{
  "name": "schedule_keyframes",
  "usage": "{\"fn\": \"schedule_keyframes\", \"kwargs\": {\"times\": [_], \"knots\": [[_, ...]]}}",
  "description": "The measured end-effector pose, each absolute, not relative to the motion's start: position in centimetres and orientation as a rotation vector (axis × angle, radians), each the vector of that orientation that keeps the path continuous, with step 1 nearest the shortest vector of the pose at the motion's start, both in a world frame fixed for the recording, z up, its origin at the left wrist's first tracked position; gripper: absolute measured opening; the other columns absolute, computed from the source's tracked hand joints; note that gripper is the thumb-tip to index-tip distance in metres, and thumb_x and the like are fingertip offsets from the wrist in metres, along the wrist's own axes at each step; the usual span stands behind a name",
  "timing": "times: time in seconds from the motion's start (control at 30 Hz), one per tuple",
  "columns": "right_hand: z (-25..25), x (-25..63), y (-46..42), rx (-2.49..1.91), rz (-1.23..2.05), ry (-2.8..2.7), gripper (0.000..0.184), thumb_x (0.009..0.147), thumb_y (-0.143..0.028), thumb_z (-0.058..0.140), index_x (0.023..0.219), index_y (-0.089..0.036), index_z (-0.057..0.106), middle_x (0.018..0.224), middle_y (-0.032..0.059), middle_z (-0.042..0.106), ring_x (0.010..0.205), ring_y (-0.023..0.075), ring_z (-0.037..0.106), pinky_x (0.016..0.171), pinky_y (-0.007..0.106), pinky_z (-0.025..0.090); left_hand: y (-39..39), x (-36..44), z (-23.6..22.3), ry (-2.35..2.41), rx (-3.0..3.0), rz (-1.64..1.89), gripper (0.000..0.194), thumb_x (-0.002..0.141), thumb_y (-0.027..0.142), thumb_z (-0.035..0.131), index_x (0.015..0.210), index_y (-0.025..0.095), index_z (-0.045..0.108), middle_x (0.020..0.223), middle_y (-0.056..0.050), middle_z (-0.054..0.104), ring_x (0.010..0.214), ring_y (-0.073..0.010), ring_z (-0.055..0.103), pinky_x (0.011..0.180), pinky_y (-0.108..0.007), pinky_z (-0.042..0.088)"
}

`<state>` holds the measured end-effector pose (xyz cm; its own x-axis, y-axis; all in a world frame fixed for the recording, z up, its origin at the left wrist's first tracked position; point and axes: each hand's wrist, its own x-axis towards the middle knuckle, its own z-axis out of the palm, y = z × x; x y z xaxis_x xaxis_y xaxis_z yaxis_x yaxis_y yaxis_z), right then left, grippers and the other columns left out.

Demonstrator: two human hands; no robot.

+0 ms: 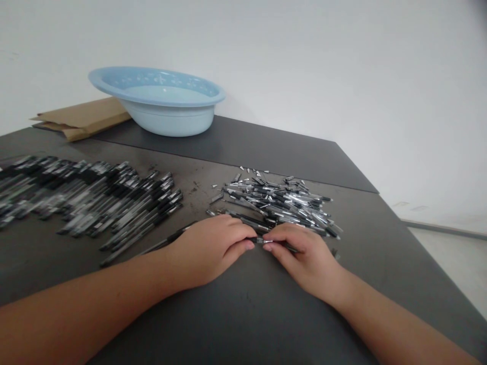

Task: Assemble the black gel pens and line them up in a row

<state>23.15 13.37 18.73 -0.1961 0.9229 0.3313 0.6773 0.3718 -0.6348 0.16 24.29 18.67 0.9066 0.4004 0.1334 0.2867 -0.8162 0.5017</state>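
Note:
Near the middle of the grey table, my left hand (215, 246) pinches the dark grip of a pen (259, 240) between thumb and forefinger. From the other side my right hand (304, 256) is closed on the pen's pointed silver end. Most of the barrel is hidden in the hands. Just behind them lies a loose pile of black and clear pen parts (281, 197), with several small silver tips (255, 171) scattered at its far edge. To the left, many black-and-clear pens (102, 190) lie side by side in a slanting row, partly blurred.
A light blue basin (175, 121) stands at the back, partly over a flat brown paper bag (87, 114). The grey table (243, 324) runs back to a white wall (304, 66). Its right edge drops to a pale floor (452, 258).

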Motion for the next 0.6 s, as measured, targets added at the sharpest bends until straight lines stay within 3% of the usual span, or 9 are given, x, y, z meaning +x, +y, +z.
{"fn": "schedule_keyframes", "kwargs": {"times": [0.2, 0.27, 0.4, 0.47, 0.6], "knots": [[19.05, 22.35, 13.28, -1.431, 0.432, -2.094, 0.018, 0.108, -0.025, 0.055, 0.099, -0.022, 0.070, 0.092, 0.0025, 0.075, 0.088, 0.0192, 0.068, 0.081, 0.034, 0.052, 23.75, 0.02, 18.93, 0.427, 2.612, 0.340, 0.026, 0.110, 0.032, 0.048, 0.117, 0.024, 0.071, 0.111, -0.002, 0.075, 0.106, -0.0230, 0.066, 0.095, -0.037, 0.045], [19.02, 22.37, 13.14, -1.447, 0.404, -2.082, 0.013, 0.106, -0.030, 0.060, 0.106, -0.022, 0.070, 0.097, 0.0035, 0.076, 0.090, 0.0203, 0.069, 0.082, 0.035, 0.053, 23.71, 0.00, 18.98, 0.436, 2.610, 0.360, 0.026, 0.109, 0.031, 0.048, 0.116, 0.023, 0.072, 0.110, -0.002, 0.076, 0.105, -0.0231, 0.066, 0.094, -0.036, 0.046], [18.93, 22.64, 12.96, -1.384, 0.311, -2.083, 0.022, 0.103, -0.029, 0.066, 0.123, -0.021, 0.065, 0.112, 0.0066, 0.076, 0.101, 0.0205, 0.071, 0.091, 0.034, 0.054, 23.78, 0.04, 18.94, 0.456, 2.598, 0.386, 0.026, 0.109, 0.031, 0.049, 0.117, 0.024, 0.072, 0.111, -0.002, 0.076, 0.104, -0.0230, 0.066, 0.094, -0.036, 0.046], [19.05, 22.69, 12.96, -1.330, 0.278, -2.162, 0.013, 0.107, -0.023, 0.058, 0.118, -0.021, 0.066, 0.111, 0.0067, 0.076, 0.102, 0.0204, 0.070, 0.093, 0.035, 0.054, 23.73, 0.04, 18.97, 0.449, 2.597, 0.394, 0.025, 0.109, 0.032, 0.051, 0.117, 0.024, 0.072, 0.110, -0.002, 0.076, 0.104, -0.0228, 0.067, 0.094, -0.036, 0.046], [19.62, 22.49, 12.84, -1.380, 0.293, -2.239, 0.017, 0.109, -0.027, 0.051, 0.107, -0.022, 0.067, 0.100, 0.0062, 0.076, 0.092, 0.0227, 0.070, 0.085, 0.039, 0.056, 23.52, -0.01, 19.20, 0.410, 2.599, 0.395, 0.024, 0.108, 0.030, 0.052, 0.115, 0.023, 0.073, 0.108, -0.002, 0.076, 0.103, -0.0224, 0.067, 0.093, -0.036, 0.046]]}}
